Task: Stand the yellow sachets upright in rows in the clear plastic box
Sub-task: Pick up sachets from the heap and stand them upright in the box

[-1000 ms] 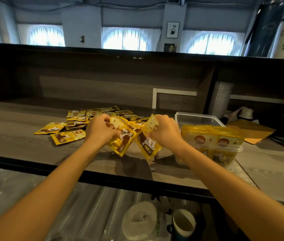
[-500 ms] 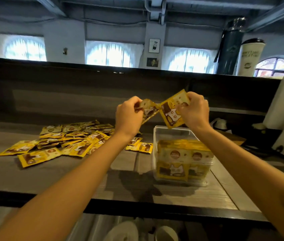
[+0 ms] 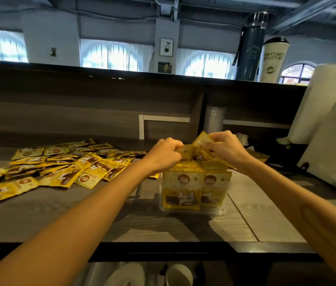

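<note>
Where the hands meet: just above the open top of the clear plastic box (image 3: 160, 189), side by side and very close, both arms reaching in from the near edge.
Left hand (image 3: 166, 154): fingers curled, pinching a yellow sachet (image 3: 185, 150) by its top.
Right hand (image 3: 226, 148): fingers curled as well, gripping a second sachet (image 3: 203, 140) that is tilted, one corner poking up above the knuckles.
Held pair: their lower ends point down toward the back part of the box; from where I stand I cannot tell if they touch the ones already inside.
Box: sits on the grey wood-grain counter (image 3: 80, 219), right of the middle.
Upright sachets (image 3: 183, 188): packed on end inside the box, two side by side against the front wall showing a cat drawing and a round brown label, more tops lined up behind them.
Loose sachets (image 3: 70, 168): lying flat and overlapping in a wide spread on the counter to the left of the box, the nearest ones running under the left forearm.
Back ledge: a dark flask (image 3: 249, 46) and a white lidded cup (image 3: 273, 58) stand next to each other at the right end.
Cubby behind the box: a stack of clear cups (image 3: 214, 120).
Far right: a bulky white appliance (image 3: 332, 141), blurred.
Under the counter: a paper cup (image 3: 178, 274).
</note>
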